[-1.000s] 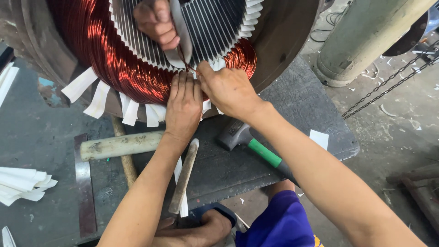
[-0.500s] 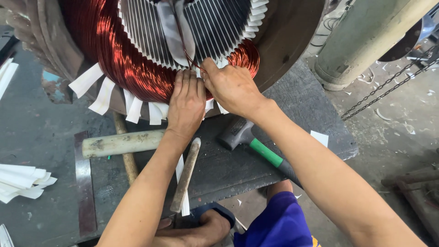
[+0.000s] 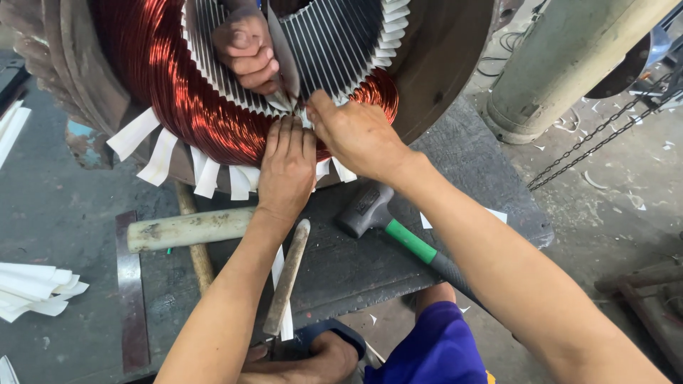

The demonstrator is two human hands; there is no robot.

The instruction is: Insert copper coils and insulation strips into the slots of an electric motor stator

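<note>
- My left hand lies flat, fingers together, pressed on the copper winding at the lower rim of the stator core, which sits at the far edge of the desk.
- My right hand pinches, fingertips closed, on the bottom end of a white insulation strip where it enters a slot; the grip is clamped on the strip's tip, as far as I can tell, though my knuckles hide the exact contact.
- The strip runs upward from my grip, into the bore, where another person's hand holds its upper part.
- Risk, as I judge it: if the two of us pull unevenly, the thin strip could crease, tear or slide out of its slot.
- My left palm bears directly on the enamelled wire; pressing too hard or dragging could scuff the coating or push turns out of place.
- The slot teeth look sharp-edged, so my fingertips could get nicked, or the strip cut against them.
- Other white paper tabs stick out under the winding just beside my left hand; a careless wrist could bend them.
- Behind my wrists lie a wooden mallet, a green-handled hammer and a wooden stick, near the desk's front edge; an elbow could knock them off.
</note>
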